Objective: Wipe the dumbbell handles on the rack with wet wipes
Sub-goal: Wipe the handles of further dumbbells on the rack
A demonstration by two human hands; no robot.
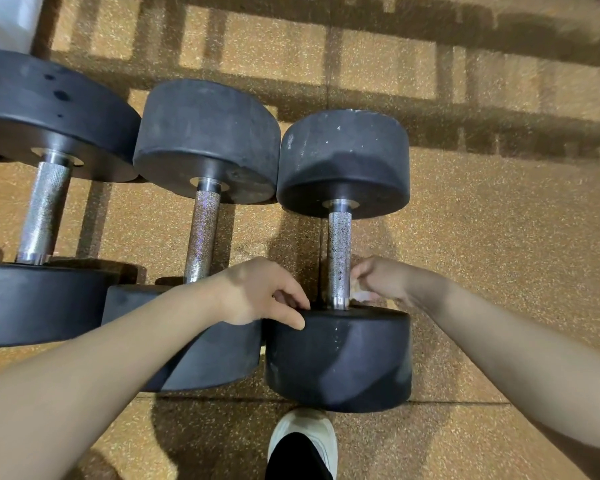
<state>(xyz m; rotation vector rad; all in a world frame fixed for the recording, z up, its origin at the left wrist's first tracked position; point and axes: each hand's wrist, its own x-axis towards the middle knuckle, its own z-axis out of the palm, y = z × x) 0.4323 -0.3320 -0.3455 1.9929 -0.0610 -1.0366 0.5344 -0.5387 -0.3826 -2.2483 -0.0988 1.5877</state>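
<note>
three black dumbbells lie side by side on the speckled tan floor, handles running from 12 to 6 o'clock. your left hand rests on the top edge of the right dumbbell's near head, fingers curled over its rim, holding nothing you can make out. your right hand, at 3 o'clock of the knurled handle, pinches a crumpled white wipe against the handle's lower end, fingers closed on it. the middle dumbbell sits at 9 o'clock, the largest beyond it. your shoe shows at 6 o'clock.
</note>
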